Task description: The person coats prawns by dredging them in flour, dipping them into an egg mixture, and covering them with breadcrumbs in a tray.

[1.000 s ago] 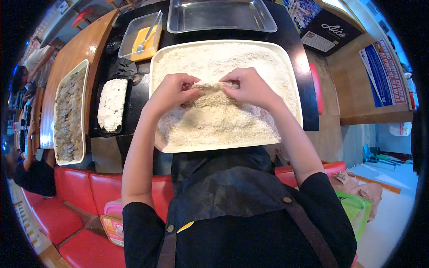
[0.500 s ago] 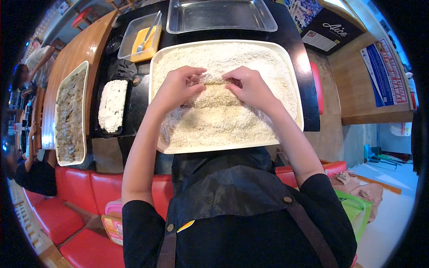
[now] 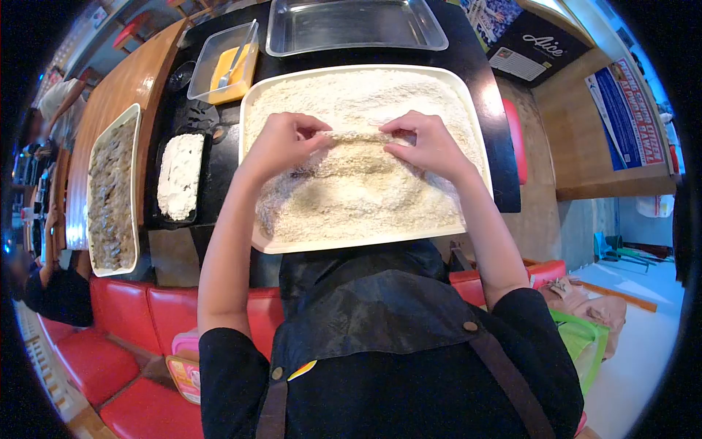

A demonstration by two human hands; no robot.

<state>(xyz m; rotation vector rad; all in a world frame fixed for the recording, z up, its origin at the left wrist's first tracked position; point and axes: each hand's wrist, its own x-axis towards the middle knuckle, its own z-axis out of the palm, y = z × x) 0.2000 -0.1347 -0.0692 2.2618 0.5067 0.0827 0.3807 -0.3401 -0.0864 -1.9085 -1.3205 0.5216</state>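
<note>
My left hand point(image 3: 290, 143) pinches one end of a long, thin crumb-coated strip point(image 3: 357, 137), and the fingers of my right hand point(image 3: 425, 143) close on its other end. What lies under the coating cannot be made out. The strip stretches level between both hands, just over a heap of pale breadcrumbs point(image 3: 351, 197). Those crumbs fill a wide cream tray point(image 3: 365, 245) in front of me, with a hollow and ridges below the hands.
Left of the tray sit a black dish of white powder point(image 3: 180, 175) and a long tray of greyish-brown pieces point(image 3: 113, 194). A clear tub point(image 3: 208, 66) behind holds yellow batter and a utensil. A clear rectangular tray point(image 3: 358, 29) stands at the back. A person point(image 3: 58, 293) is far left.
My hands have moved apart, drawing out to the ends of the strip, which now shows more plainly between them. The whole view has shifted slightly.
</note>
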